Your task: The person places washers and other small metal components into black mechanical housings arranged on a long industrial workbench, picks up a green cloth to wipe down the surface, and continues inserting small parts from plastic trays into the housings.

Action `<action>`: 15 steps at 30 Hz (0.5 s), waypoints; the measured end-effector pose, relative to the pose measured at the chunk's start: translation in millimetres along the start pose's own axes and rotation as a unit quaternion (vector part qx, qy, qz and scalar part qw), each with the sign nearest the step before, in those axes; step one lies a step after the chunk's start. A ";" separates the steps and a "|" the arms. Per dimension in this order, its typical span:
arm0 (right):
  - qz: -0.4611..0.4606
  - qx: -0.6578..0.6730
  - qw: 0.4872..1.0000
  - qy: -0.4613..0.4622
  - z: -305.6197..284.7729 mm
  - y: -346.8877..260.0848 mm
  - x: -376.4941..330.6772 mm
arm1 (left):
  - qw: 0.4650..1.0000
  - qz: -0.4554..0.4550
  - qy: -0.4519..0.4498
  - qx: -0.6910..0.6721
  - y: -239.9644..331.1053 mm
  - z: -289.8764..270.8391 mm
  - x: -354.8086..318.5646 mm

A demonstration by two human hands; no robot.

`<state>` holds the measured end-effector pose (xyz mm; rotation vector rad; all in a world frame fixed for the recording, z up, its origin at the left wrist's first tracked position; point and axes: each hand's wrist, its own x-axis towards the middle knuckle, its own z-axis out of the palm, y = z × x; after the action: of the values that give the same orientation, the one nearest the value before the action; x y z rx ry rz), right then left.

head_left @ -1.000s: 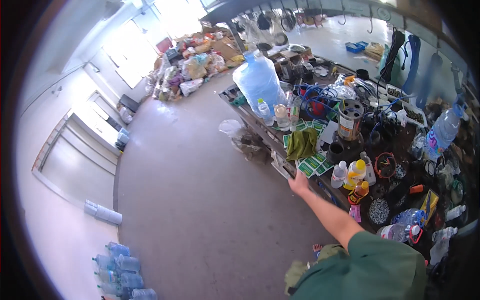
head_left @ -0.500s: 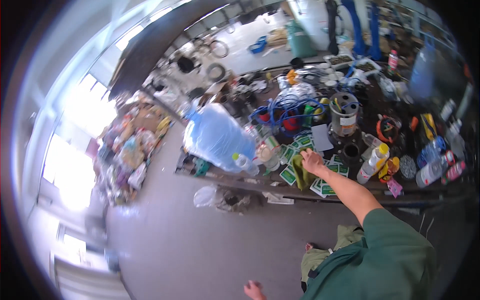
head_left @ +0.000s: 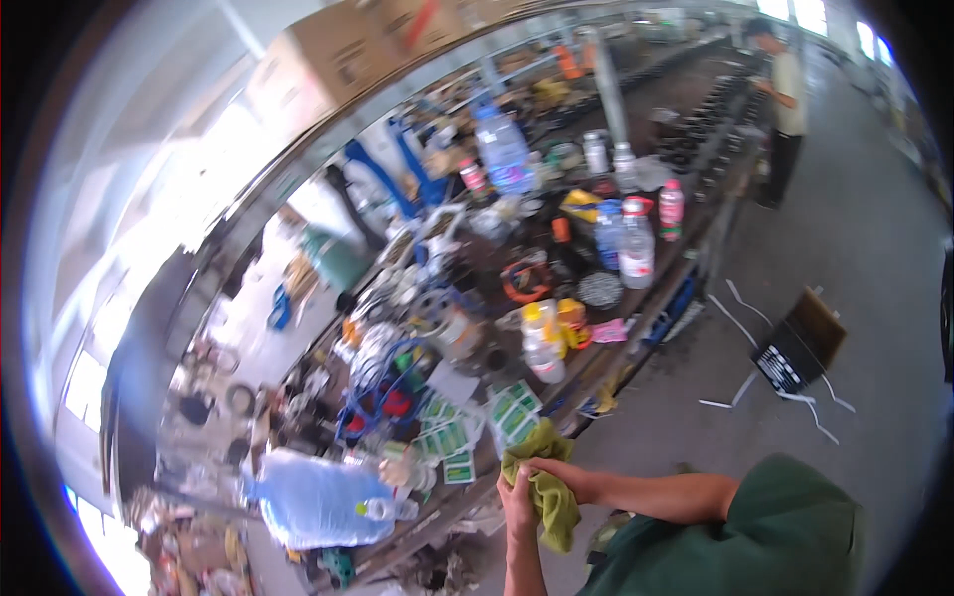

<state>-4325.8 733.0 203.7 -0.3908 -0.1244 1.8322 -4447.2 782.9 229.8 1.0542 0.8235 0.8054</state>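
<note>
An olive-green cloth (head_left: 558,517) is bunched between my two hands, just off the front edge of the cluttered workbench (head_left: 586,382). My right hand (head_left: 558,477) grips it from the right, with the fingers closed. On the cloth's left side my left hand (head_left: 517,500) closes on it too; its fingertips are partly hidden in the folds. Part of the cloth hangs below both hands. Green-and-white printed cards (head_left: 514,411) lie fanned on the bench just beyond, with more cards (head_left: 444,439) to their left beside a white sheet (head_left: 453,382).
A big blue plastic bag (head_left: 323,502) and a small bottle (head_left: 388,510) lie at the bench's left end. Yellow-capped bottles (head_left: 542,343) and a clear red-capped bottle (head_left: 636,243) stand along the front edge. An upturned stool (head_left: 795,348) lies on the floor; a person (head_left: 785,109) stands far right.
My right hand has lifted the cloth off the cards and drawn it back toward me. My left hand has come up from below and taken hold of it. The view has swung right.
</note>
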 end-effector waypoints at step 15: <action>-0.459 -0.606 0.367 0.535 -127.4 -8.1 -471.3 | 0.976 -0.110 -0.187 0.028 -167.3 384.0 -188.1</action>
<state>-4161.0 273.9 181.4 -1.9707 -0.6226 -0.2523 -4171.7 416.1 210.8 1.1001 0.6285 0.3819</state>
